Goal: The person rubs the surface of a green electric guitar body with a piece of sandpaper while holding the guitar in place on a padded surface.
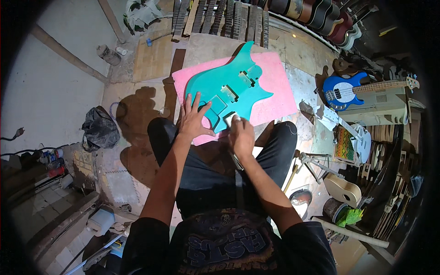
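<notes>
A turquoise electric guitar body [206, 87] with pointed horns and cut-out cavities lies flat on a pink board [279, 87] in front of my knees. My left hand [192, 120] rests on its near left edge, fingers spread apart, thumb beside the rim. Against the near end of the body, my right hand [241, 137] presses a small white pad [231, 119] onto the turquoise surface. The fingers close around that pad and partly hide it; its exact kind does not show.
Guitar necks [220, 18] lie in a row at the far side. To the right are a blue bass guitar [341, 91], a pale blue guitar body [363, 144] and an unfinished acoustic body [343, 189]. A black plastic bag [101, 129] sits at left.
</notes>
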Motion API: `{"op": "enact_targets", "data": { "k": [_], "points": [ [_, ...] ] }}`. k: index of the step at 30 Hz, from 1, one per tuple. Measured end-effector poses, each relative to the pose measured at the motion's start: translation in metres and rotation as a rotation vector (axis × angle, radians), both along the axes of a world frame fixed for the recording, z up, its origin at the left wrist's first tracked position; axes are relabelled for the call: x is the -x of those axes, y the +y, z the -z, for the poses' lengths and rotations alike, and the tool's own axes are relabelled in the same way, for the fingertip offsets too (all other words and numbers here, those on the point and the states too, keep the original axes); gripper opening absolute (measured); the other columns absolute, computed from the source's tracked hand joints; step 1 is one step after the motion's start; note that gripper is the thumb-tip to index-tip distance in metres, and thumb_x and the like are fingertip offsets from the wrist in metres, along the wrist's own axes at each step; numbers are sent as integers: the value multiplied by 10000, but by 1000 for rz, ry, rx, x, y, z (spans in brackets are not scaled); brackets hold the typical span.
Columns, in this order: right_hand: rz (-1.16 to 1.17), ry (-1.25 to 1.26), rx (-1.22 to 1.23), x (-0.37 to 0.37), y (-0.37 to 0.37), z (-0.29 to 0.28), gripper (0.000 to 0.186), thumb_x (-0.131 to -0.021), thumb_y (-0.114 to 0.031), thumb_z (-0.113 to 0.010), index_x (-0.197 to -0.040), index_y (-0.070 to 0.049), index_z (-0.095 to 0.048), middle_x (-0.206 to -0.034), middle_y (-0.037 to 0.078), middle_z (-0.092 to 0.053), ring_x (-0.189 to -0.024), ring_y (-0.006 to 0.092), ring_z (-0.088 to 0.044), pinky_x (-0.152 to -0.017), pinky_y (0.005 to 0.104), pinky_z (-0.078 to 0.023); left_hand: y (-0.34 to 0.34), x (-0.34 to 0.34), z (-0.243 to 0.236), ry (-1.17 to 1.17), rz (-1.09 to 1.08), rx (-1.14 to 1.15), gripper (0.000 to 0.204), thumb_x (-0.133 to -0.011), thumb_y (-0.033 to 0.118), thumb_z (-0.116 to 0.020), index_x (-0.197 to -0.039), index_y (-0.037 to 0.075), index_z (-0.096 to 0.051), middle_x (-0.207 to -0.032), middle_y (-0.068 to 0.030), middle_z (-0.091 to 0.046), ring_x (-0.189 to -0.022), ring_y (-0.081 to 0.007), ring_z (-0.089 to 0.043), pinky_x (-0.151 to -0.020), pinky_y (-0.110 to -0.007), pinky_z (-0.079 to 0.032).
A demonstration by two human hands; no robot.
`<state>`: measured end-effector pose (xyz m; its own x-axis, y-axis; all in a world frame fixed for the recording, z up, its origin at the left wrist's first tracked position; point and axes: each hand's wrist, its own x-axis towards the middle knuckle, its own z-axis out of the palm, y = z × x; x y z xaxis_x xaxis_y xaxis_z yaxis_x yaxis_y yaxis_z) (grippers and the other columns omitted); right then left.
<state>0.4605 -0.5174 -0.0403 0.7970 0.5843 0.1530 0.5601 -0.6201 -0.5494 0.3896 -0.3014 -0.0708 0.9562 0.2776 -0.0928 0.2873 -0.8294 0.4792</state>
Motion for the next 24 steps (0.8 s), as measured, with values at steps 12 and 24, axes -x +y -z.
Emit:
{"op": "enact_targets", "data": {
  "k": [12,24],
  "points": [
    [31,-93,21,-6,-5,-3,426,-828,-81,-707,-1230,-34,-573,-1032,207,-650,-926,422,-646,-754,550,-486,0,-2,-2,-4,12,-6,1233,-439,446,-1010,-1546,260,-502,-1732,-185,-124,-1574,-502,-63,-1240,-661,-209],
    [-43,-178,82,-85,-4,-16,516,-840,-42,-633,-1355,-80,-608,-1095,220,-650,-972,435,-617,-818,529,-515,-1,1,-16,127,-30,-35,1315,-421,662,-958,-1566,240,-469,-1744,-167,-49,-1587,-475,17,-1221,-721,-168]
  ]
}}
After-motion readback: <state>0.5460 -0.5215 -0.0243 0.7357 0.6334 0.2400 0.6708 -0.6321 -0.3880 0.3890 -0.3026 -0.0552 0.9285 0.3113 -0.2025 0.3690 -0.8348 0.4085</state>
